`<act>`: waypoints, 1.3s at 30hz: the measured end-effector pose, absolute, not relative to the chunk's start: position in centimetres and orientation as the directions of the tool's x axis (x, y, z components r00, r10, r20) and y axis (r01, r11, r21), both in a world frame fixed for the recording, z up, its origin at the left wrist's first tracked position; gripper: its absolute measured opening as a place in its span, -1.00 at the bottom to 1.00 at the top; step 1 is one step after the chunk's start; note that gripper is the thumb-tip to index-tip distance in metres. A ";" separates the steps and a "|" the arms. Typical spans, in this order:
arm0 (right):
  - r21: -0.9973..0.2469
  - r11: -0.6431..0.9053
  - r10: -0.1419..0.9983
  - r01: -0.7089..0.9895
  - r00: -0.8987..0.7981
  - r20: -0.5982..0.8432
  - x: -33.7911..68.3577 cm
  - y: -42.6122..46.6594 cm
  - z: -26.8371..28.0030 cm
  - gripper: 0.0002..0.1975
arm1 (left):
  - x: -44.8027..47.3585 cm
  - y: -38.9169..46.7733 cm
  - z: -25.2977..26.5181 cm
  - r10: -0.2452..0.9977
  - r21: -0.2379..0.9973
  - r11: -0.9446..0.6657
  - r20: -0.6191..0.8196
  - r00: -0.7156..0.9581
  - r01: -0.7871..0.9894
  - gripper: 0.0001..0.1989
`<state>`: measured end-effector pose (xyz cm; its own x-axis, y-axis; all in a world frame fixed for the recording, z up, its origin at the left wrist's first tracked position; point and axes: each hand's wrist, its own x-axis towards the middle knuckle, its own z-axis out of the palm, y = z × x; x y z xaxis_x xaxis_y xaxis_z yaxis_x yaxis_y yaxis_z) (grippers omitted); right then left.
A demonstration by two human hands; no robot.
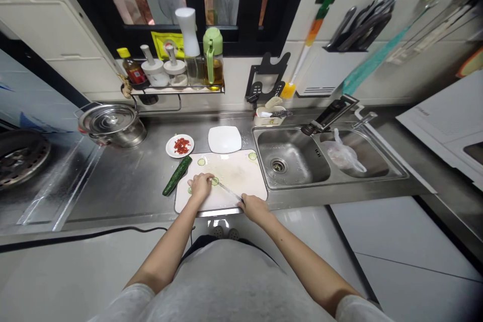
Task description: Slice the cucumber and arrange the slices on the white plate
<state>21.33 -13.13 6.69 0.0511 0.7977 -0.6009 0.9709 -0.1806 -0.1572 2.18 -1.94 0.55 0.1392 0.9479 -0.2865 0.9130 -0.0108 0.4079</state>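
Here's the right hand (254,207), closed around the handle of the knife (231,191), its blade angling away toward the left hand (200,186). And there's the cucumber slice (215,181), flat on the cutting board (245,178), right at the left fingertips and just off the blade's tip. Is the left hand pinching it or only steadying it? Can't tell from here; the fingers look bent, their undersides hidden.

Good form now, I'd say: tuck those left fingertips behind the knuckles, because the tip sits very near them. Press the slice flat, draw the blade with short, light strokes, and let the tip stay low on the board. A wet slice could well skid, so hold before cutting. Farther left of the left hand lies the dark green cucumber (177,176), along the board's edge, out of the blade's way.
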 end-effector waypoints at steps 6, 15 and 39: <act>-0.168 -0.189 0.792 0.968 0.049 -0.609 21.1 -13.1 7.1 -0.68 | 2.3 -2.0 0.9 0.946 0.398 -0.005 -0.297 0.134 0.917 -0.66; -0.255 -0.243 0.854 0.936 0.081 -0.514 24.3 -13.5 7.4 -0.64 | 2.2 -1.7 1.4 0.940 0.392 0.021 -0.321 0.115 0.920 -0.69; -0.195 -0.355 0.826 0.914 0.209 -0.524 25.8 -13.0 6.6 -0.63 | 0.3 -2.8 3.3 0.946 0.510 0.122 -0.318 0.055 0.852 -0.86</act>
<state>25.77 -12.98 6.57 0.2090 0.8257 -0.5239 0.9141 -0.3553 -0.1954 0.25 -2.83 3.29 0.0549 0.9465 -0.3181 0.8518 0.1218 0.5095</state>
